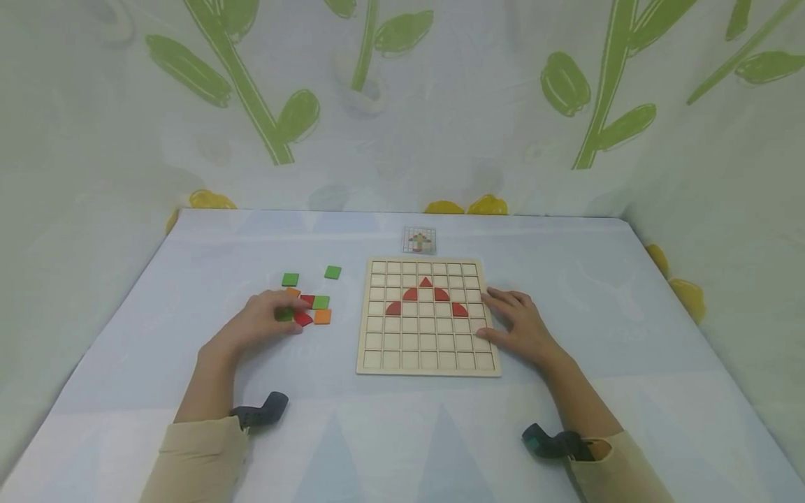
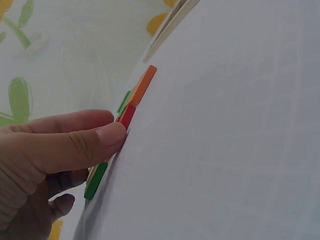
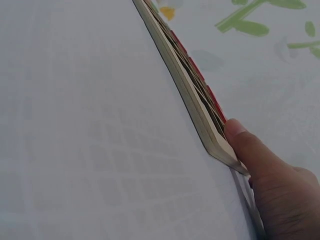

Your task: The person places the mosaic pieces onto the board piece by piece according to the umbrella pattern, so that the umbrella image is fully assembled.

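My left hand [image 1: 260, 320] is at a loose group of small tiles left of the board. Its thumb and index finger pinch a red rounded tile [image 1: 303, 318], seen edge-on as a red tile [image 2: 128, 116] in the left wrist view. Beside it lie a green tile [image 1: 321, 302], an orange tile [image 1: 323, 317] and another red tile [image 1: 307, 300], with others partly under the fingers. My right hand [image 1: 518, 325] rests against the right edge of the wooden grid board [image 1: 409, 342], thumb and fingers extended. Several red pieces sit in its cells, including a red triangle [image 1: 425, 282].
Behind the board lies a small picture card [image 1: 419, 240] with a gridded design. Two green tiles, one being a separate green tile [image 1: 333, 272], lie toward the back of the group. The white table [image 1: 390, 433] meets a leaf-patterned backdrop [image 1: 440, 140].
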`<state>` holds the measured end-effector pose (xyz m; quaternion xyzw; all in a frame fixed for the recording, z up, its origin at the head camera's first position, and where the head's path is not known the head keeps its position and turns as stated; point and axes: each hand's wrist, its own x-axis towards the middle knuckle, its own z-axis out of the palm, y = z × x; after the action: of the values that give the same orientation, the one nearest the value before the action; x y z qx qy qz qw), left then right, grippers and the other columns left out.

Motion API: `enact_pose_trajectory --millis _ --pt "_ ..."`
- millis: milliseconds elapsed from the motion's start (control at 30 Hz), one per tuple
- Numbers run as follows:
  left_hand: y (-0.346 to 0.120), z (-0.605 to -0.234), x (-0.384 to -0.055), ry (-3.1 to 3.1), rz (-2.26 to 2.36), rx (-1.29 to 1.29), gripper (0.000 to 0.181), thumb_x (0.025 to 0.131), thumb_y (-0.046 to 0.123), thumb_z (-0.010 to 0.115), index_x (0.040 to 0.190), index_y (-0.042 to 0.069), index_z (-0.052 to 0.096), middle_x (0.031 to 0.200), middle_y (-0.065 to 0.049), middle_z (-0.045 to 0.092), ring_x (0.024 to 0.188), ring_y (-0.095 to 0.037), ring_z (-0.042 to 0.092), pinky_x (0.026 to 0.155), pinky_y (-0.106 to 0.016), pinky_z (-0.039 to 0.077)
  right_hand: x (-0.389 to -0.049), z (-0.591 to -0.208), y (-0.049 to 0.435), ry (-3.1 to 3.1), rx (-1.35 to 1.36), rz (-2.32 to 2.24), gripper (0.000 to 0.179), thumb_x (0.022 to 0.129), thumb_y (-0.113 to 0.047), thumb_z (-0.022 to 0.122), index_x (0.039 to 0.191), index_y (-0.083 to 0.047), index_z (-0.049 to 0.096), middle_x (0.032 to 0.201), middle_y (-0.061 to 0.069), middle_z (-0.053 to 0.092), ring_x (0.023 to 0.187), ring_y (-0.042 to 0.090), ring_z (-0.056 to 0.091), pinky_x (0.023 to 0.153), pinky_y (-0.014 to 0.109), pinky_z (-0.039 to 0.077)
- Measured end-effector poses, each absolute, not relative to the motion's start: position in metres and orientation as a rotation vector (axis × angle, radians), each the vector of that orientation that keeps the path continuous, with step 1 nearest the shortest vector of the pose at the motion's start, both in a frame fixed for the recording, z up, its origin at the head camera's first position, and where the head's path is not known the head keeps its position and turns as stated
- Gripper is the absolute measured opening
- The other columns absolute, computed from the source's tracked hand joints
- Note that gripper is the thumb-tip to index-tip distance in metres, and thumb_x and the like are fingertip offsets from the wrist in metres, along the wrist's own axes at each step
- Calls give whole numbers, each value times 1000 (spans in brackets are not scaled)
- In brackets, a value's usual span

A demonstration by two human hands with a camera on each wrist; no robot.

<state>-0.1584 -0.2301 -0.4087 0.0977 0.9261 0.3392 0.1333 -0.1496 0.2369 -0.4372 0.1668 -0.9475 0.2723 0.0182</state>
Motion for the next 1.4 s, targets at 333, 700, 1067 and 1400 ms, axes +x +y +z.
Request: enact_pose_trajectory --millis 333,700,1067,1400 --pt "-228 -409 -155 2704 912 318 27 79 20 75 105 18 73 106 -5 62 106 -27 45 86 -45 42 -150 -439 238 -2943 518 833 70 79 -38 73 138 -9 49 146 11 40 130 38 30 102 59 26" --pt "-222 -397 -151 2644 838 367 28 73 24 80 99 17 72 83 5 64 93 -23 48 75 -34 40 -150 -437 237 -2962 489 834 71 79 -40 73 138 -10 49 147 11 40 131 39 28 103 59 25" --pt "-210 -400 -153 2551 879 418 25 77 16 78 101 16 71 84 5 64 82 -16 55 74 -31 47 -151 -435 237 -2950 500 842 71 77 -40 74 137 -10 49 146 11 41 131 39 29 103 58 26" --pt "-196 -405 -152 2580 897 490 21 75 16 79 95 20 73 86 7 64 83 -14 56 77 -32 48 -152 -438 238 -2955 498 843 72 77 -40 74 138 -11 49 146 11 41 130 39 30 103 59 26"
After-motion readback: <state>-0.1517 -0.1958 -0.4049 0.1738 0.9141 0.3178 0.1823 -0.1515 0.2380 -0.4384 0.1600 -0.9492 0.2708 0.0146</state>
